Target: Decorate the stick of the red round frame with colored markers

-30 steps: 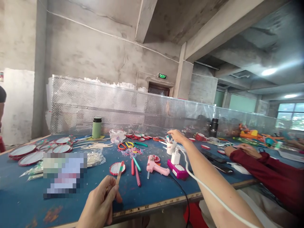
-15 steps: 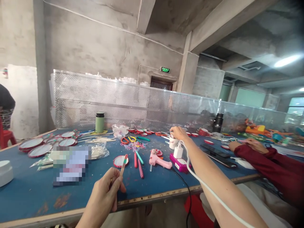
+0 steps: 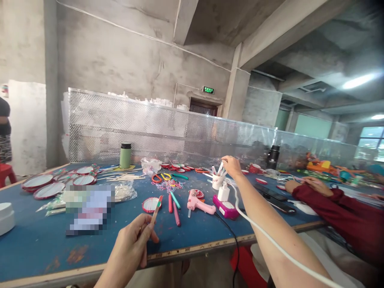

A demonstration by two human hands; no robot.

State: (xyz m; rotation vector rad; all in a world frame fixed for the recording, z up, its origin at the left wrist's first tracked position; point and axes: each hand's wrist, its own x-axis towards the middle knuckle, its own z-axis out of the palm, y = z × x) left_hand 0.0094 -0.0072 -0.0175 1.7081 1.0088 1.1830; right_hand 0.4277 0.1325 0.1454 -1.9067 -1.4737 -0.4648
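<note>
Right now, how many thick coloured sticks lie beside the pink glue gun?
3, all left of the glue gun: the red stick on the left, the teal stick at upper right, and the pink stick lowest. None there seems hidden.

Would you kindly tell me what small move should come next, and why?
Probably lift the pinched pen clear of the cup: the right hand holds its top, its lower end seems inside, and the left hand holds a stick.
</note>
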